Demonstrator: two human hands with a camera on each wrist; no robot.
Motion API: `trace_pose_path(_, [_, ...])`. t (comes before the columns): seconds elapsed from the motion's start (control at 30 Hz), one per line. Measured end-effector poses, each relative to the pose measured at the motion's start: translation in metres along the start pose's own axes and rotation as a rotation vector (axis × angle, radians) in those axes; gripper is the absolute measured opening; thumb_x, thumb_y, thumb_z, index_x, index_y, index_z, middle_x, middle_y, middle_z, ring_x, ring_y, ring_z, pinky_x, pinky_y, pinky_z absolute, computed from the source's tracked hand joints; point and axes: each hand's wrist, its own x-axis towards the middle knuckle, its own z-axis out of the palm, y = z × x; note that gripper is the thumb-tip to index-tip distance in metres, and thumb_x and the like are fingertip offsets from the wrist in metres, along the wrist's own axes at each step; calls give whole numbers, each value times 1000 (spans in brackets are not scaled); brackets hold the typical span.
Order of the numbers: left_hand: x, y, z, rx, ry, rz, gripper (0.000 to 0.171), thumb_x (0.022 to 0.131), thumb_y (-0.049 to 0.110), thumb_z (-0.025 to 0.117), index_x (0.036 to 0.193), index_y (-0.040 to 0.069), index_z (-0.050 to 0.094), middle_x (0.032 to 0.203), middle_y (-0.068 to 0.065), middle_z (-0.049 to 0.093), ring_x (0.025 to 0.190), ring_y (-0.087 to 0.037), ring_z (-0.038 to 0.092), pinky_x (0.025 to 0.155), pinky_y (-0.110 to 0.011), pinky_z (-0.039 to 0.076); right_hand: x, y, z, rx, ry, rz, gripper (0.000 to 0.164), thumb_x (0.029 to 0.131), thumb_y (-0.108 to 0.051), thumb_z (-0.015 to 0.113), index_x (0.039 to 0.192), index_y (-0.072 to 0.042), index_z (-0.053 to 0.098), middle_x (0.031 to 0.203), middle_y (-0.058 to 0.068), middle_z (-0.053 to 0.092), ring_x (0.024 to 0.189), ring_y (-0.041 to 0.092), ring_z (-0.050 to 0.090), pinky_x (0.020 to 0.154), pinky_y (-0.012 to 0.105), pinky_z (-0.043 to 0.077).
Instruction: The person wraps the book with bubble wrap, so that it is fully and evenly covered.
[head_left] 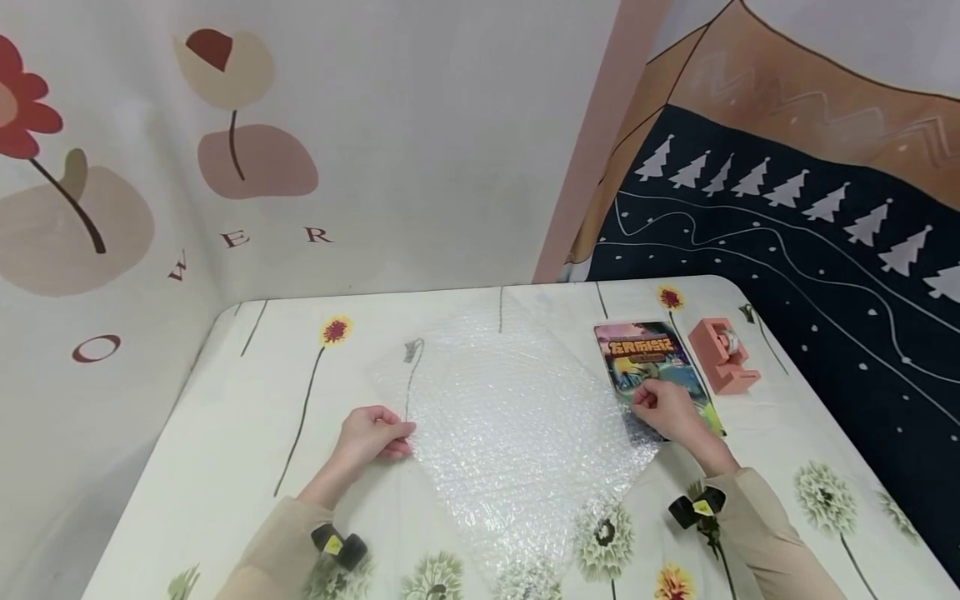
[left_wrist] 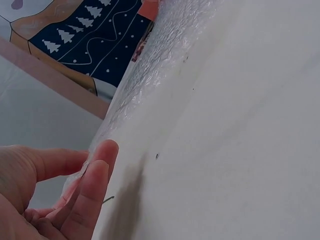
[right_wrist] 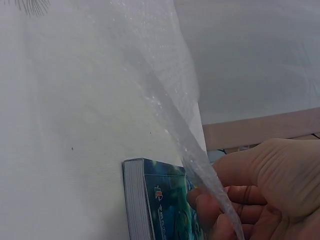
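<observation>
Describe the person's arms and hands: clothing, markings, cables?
The left hand and right hand are bare, no gloves. The left sleeve and right sleeve are long, plain and beige. By each cuff is a small black device, one at the left and one at the right, each with a yellow patch. No cables visible.

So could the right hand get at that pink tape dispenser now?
Probably yes: the tape dispenser stands beside the book, near the right hand, and nothing covers it. But that hand pinches the bubble wrap, so it would likely have to let go first.
</observation>
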Motion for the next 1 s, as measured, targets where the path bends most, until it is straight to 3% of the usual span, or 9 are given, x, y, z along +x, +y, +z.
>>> trace_pose_path(1.0, [5, -1, 6, 106, 32, 62, 16, 79, 4, 70, 82, -5, 57, 58, -9, 64, 51, -18, 64, 47, -24, 52, -4, 2, 5, -58, -29, 98, 10, 80, -2, 67, 74, -5, 60, 65, 1, 56, 57, 14, 48, 52, 29, 40])
